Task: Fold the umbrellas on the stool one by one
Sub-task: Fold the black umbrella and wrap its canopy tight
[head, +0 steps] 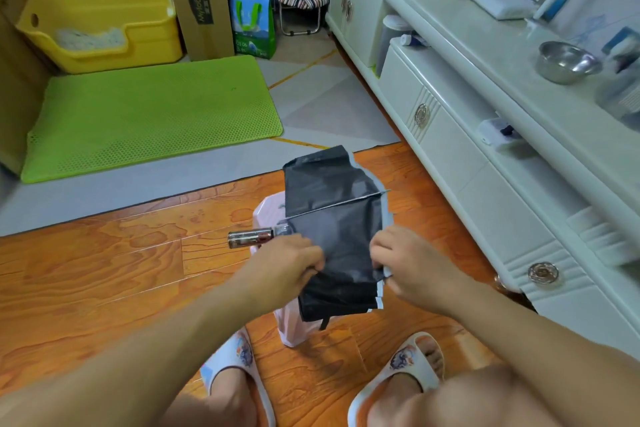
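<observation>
A collapsed umbrella [332, 218] with a black inner side and pale blue edge lies across a pale pink stool [268, 211] on the wooden floor. Its canopy hangs in loose folds, with one metal rib sticking out to the right. The dark glossy handle [249, 238] points left. My left hand [294, 267] pinches the black fabric near the handle end. My right hand [408, 263] pinches the fabric's pale edge at a rib tip on the right side. Most of the stool is hidden under the umbrella.
A white cabinet [485, 163] with drawers runs along the right, with a steel bowl [566, 61] on its top. A green mat [152, 114], a yellow bin [100, 24] and cardboard boxes [204, 0] lie beyond. My slippered feet [242, 378] stand near the stool.
</observation>
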The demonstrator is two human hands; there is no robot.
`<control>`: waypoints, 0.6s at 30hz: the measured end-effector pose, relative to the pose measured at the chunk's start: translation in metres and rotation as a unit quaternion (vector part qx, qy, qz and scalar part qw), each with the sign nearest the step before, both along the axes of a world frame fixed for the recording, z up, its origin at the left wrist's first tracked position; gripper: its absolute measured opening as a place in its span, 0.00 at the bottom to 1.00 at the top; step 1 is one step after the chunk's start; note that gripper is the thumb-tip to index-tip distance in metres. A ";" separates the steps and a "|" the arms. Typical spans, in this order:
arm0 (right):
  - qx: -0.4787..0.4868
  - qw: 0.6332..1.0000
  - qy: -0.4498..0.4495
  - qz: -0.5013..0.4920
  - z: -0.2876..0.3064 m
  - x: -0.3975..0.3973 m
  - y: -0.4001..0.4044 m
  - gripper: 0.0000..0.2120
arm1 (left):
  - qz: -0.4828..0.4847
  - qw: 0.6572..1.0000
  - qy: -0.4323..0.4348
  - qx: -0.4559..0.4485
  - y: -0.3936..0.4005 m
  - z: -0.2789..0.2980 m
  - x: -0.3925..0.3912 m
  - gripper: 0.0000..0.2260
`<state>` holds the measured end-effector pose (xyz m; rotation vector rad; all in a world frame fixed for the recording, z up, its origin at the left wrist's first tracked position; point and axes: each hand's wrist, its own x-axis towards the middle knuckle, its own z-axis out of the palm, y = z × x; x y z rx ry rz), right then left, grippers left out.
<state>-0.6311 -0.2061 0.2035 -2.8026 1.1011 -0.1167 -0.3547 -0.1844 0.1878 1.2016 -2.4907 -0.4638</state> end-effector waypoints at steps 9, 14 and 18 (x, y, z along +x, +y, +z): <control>-0.157 0.961 0.200 0.109 -0.044 0.001 0.003 0.12 | -0.047 0.986 -0.159 0.025 -0.002 -0.029 -0.017 0.09; -0.025 0.967 0.199 0.159 -0.019 0.001 -0.003 0.05 | -0.065 0.971 -0.219 0.078 -0.004 -0.030 -0.019 0.13; -0.008 0.994 0.012 -0.108 0.018 0.023 -0.072 0.07 | -0.057 0.954 -0.249 0.159 -0.002 -0.023 -0.024 0.18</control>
